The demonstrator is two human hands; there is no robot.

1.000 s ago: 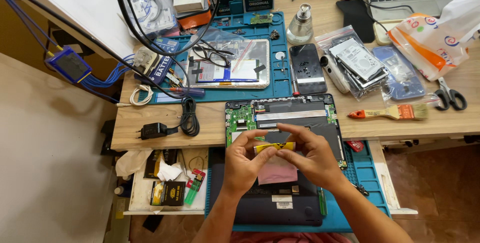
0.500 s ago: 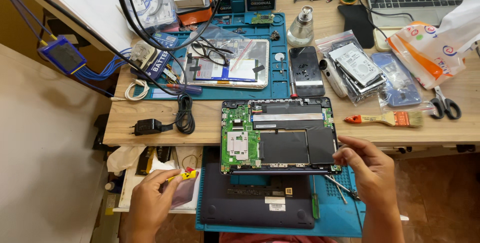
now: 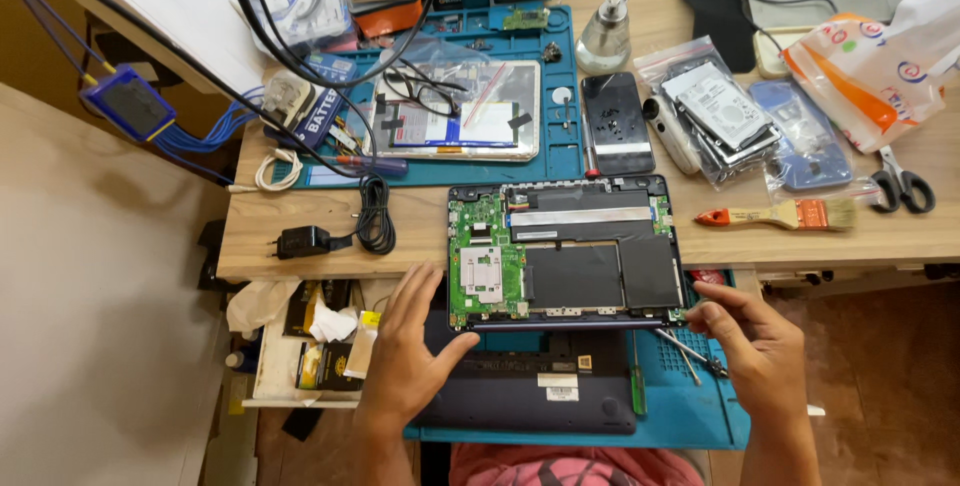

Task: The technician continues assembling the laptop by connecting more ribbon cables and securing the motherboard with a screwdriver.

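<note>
While I look down from the head camera, the opened laptop (image 3: 565,251) lies bottom-up at the front edge of the wooden desk (image 3: 310,236), its green circuit board (image 3: 487,261) on the left and its dark battery packs to the right. My left hand (image 3: 415,351) lies flat with the fingers spread and nothing gripped, the palm on the dark bottom cover (image 3: 530,396) that sits on the blue work mat (image 3: 690,416), and the fingertips reach up beside the laptop's lower left corner. My right hand (image 3: 755,341) has its fingers curled, with the thumb and forefinger pinching the lower right corner of the laptop. A screwdriver (image 3: 690,351) lies on the mat just beside that hand. Farther back on the desk a paintbrush (image 3: 780,214) with an orange handle lies to the right of the laptop, scissors (image 3: 900,186) near it, and a black phone (image 3: 615,124) lies behind the laptop. A black power adapter (image 3: 305,241) with a coiled cable rests to the left.
</note>
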